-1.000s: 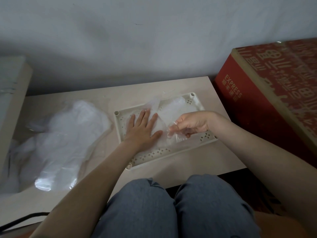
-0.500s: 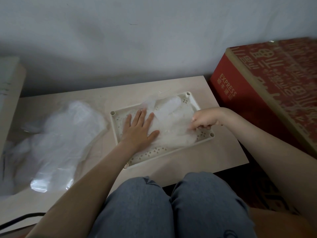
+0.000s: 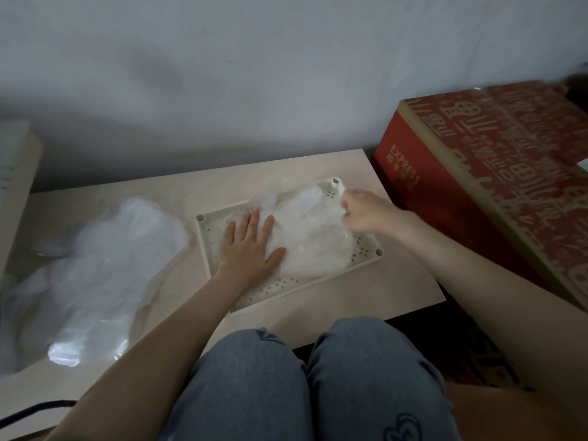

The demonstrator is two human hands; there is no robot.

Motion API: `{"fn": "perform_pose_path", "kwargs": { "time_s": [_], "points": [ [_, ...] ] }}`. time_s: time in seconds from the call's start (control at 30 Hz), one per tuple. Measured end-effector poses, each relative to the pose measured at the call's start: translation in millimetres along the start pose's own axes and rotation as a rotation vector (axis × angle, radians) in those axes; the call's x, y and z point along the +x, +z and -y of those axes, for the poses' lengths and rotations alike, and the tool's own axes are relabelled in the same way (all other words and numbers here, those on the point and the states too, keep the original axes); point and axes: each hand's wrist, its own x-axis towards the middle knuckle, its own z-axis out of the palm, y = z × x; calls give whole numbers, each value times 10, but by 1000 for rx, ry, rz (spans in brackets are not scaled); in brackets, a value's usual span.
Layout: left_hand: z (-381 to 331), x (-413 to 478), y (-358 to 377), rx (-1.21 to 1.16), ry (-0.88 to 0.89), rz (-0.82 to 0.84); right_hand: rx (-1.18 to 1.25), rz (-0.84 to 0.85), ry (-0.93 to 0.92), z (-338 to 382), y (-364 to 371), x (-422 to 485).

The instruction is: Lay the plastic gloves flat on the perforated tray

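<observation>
A cream perforated tray [image 3: 286, 286] lies on the low table in front of my knees. Clear plastic gloves [image 3: 313, 243] are spread over its middle and right half, fingers pointing to the far right corner. My left hand [image 3: 249, 246] presses flat on the left part of the gloves, fingers straight. At the tray's far right edge my right hand [image 3: 366, 213] has curled fingers on the glove's edge; motion blur hides whether it pinches the plastic.
A heap of clear plastic bags or gloves [image 3: 95, 265] covers the table's left side. A red cardboard box [image 3: 496, 173] stands close on the right. A pale box edge [image 3: 16, 173] is at far left, a black cable [image 3: 31, 409] at the bottom left.
My right hand has carried the glove's edge from the tray's middle out to the right, then up to the far right corner, spreading the plastic. My left hand has stayed pressed flat.
</observation>
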Motion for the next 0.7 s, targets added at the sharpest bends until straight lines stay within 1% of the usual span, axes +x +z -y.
{"fn": "perform_pose_path", "kwargs": {
  "time_s": [0.03,0.07,0.1,0.17,0.2,0.23,0.33,0.37,0.47,0.53,0.7],
  "points": [
    [-2,6,0,-9,-1,6,24,-34,-97,77,66,-27],
    [-5,11,-4,-16,0,11,41,-17,-197,158,138,-57],
    [-9,19,-10,-23,0,15,27,27,-275,230,203,-85],
    [-8,24,-19,-22,-3,25,-74,114,-348,324,344,-93],
    [-6,23,-19,-19,-5,28,-108,126,-349,321,423,-73],
    [1,26,-18,-17,-6,31,-111,101,-335,313,472,-53],
    [12,30,-18,-15,-3,37,-105,-85,-208,233,483,40],
    [16,32,-18,-17,-1,37,-118,-112,-175,203,457,79],
    [29,24,-20,-49,13,13,-97,-95,-137,152,407,160],
    [44,9,-19,-72,29,-11,-49,-95,-132,143,412,189],
    [61,-8,4,-66,32,-15,70,-124,-149,126,419,241]
  ]
}}
